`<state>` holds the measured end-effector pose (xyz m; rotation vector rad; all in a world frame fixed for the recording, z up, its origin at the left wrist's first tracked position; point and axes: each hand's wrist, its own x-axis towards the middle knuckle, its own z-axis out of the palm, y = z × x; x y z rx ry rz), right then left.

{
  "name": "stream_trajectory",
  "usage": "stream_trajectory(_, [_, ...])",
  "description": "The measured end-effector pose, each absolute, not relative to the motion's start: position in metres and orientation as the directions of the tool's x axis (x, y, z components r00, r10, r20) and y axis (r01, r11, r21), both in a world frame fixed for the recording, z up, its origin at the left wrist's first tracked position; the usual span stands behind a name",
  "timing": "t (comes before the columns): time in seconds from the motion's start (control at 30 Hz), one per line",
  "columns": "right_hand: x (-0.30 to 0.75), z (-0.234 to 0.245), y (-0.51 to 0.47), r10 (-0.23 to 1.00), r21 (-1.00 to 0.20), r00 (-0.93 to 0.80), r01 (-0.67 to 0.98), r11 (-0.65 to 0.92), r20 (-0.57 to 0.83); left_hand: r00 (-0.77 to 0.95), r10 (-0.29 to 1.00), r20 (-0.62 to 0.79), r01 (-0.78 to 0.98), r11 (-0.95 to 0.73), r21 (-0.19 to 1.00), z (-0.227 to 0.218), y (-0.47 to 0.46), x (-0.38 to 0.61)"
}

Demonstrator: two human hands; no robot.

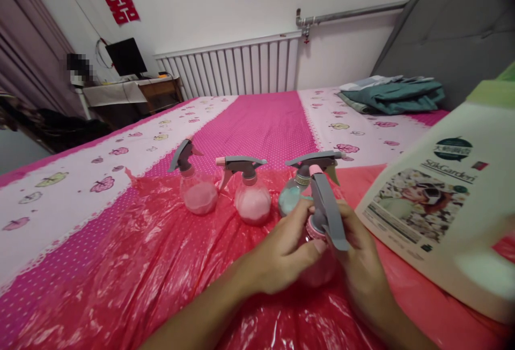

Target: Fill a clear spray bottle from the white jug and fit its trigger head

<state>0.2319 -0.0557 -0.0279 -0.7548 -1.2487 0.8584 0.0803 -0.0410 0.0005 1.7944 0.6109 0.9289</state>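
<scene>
A pink spray bottle [317, 269] with a grey trigger head stands close in front of me. My left hand [281, 256] grips it around the neck, thumb bent below the pink collar. On the other side my right hand [360, 259] closes round the spray head and bottle, its fingers partly hidden behind the grey head. Just behind is a spray bottle with pale green liquid [288, 200], partly covered by my hands. Further left stand a spray bottle with pink liquid [252, 204] and another pink one [199, 195], which leans slightly.
Red plastic sheeting [161, 264] lies crumpled under the bottles on a pink patterned bed [269, 119]. A large white jug [426, 205] with a label tilts at the right. Folded clothes [396, 95] lie near the grey headboard [450, 34]. Behind the bed is a radiator [241, 68].
</scene>
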Motion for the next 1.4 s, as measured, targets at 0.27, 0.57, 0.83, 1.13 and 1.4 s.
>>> stream_trajectory(0.27, [0.2321, -0.0306, -0.0558, 0.879, -0.869, 0.09, -0.128, 0.477, 0.469, 0.597, 0.736, 0.319, -0.049, -0.363, 0.931, 0.0027, -0.04, 0.0793])
stream_trajectory(0.57, [0.2314, -0.0303, -0.0562, 0.88, -0.869, 0.083, -0.134, 0.476, 0.469, 0.57, 0.766, 0.299, 0.031, -0.384, 0.923, -0.0014, -0.041, 0.0808])
stream_trajectory(0.83, [0.2317, -0.032, -0.0553, 0.882, -0.873, 0.093, -0.13, 0.471, 0.462, 0.558, 0.792, 0.248, 0.065, -0.339, 0.938, 0.0011, -0.043, 0.0813])
stream_trajectory(1.13, [0.2333, -0.0318, -0.0549, 0.877, -0.869, 0.079, -0.114, 0.481, 0.475, 0.575, 0.755, 0.315, 0.008, -0.39, 0.921, 0.0002, -0.0426, 0.0825])
stream_trajectory(1.4, [0.234, -0.0368, -0.0565, 0.887, -0.879, 0.074, -0.119, 0.462, 0.457, 0.574, 0.772, 0.273, 0.053, -0.367, 0.929, 0.0016, -0.0431, 0.0819])
